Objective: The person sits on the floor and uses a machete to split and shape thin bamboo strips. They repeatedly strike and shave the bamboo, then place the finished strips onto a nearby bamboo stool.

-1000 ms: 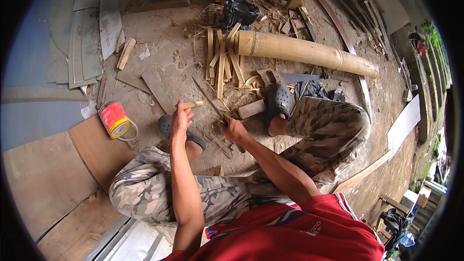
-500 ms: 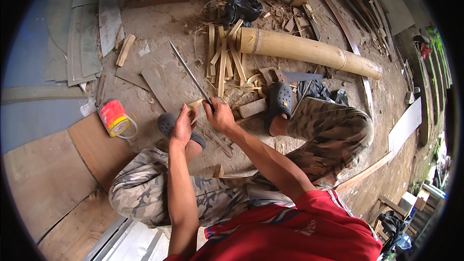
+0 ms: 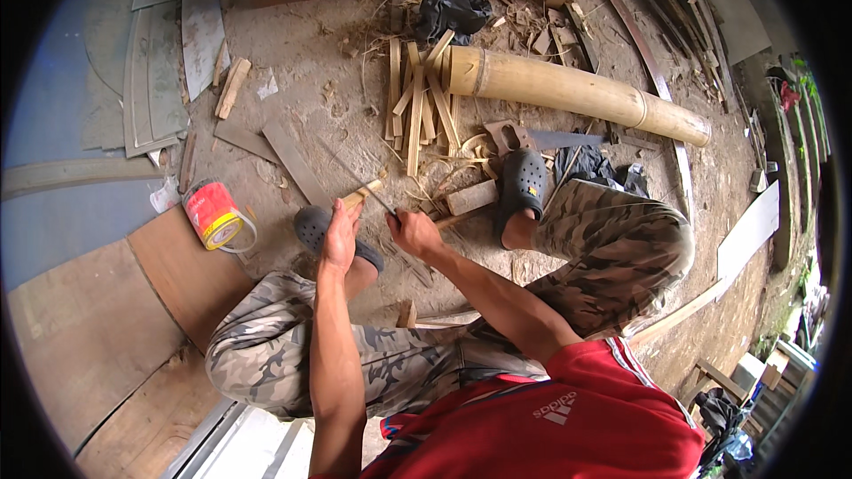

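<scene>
My left hand [image 3: 339,238] is closed around a short bamboo strip [image 3: 364,192], whose pale end sticks out past the fingers toward the right. In my right hand [image 3: 415,234] is the grip of a long knife [image 3: 357,176]. Its thin blade slants away to the upper left and passes by the bamboo strip; whether the two touch, I cannot tell. The knife's handle is mostly hidden by my fingers. Both hands are over the ground between my feet, which wear dark clogs [image 3: 522,179].
Beyond lie a pile of split bamboo strips [image 3: 414,120], a thick bamboo pole [image 3: 568,96] and a handsaw [image 3: 559,139]. A wooden block [image 3: 472,198] rests by my right foot. At left stands a red and yellow bucket [image 3: 213,213]. Black plastic bags [image 3: 453,7] and wood scraps are scattered about.
My right hand has shifted slightly down and right, and the knife blade now looks thinner and lower. More of the bamboo strip shows. The whole view has moved a little.
</scene>
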Motion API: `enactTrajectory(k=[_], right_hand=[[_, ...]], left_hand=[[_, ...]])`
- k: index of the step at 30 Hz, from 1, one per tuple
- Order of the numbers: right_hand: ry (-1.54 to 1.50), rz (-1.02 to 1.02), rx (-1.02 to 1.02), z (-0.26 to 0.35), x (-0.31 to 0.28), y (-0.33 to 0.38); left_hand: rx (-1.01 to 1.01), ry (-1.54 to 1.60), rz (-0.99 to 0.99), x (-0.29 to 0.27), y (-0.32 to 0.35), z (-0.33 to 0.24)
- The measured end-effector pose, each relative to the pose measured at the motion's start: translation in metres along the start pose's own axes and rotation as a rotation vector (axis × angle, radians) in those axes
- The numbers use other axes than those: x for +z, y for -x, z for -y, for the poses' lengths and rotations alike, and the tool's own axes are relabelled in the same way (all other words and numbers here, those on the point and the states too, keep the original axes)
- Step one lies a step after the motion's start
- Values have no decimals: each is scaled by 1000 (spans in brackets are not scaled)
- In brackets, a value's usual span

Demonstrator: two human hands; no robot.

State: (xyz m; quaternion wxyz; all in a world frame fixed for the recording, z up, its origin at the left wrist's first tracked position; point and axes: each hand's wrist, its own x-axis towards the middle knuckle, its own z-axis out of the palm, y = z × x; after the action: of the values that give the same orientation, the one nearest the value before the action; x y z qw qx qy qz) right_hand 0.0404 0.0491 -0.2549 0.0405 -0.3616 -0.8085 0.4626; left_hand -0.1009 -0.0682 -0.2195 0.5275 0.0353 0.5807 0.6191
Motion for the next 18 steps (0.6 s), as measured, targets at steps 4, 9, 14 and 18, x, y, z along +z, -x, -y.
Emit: enactTrajectory(k=[4,9,14,18], right_hand=[[35,31,84,-3,-6,-4],[-11,61,59,3,-3,0],[-60,47,162,-6,-6,-2],[-235,-107,2,3,0,4]], left_hand=[[19,-8,-5,1,4,-1],[72,-20,40,-2,1,7],[76,67,-27,-1,1,5],[83,51,29,-1,0,11]])
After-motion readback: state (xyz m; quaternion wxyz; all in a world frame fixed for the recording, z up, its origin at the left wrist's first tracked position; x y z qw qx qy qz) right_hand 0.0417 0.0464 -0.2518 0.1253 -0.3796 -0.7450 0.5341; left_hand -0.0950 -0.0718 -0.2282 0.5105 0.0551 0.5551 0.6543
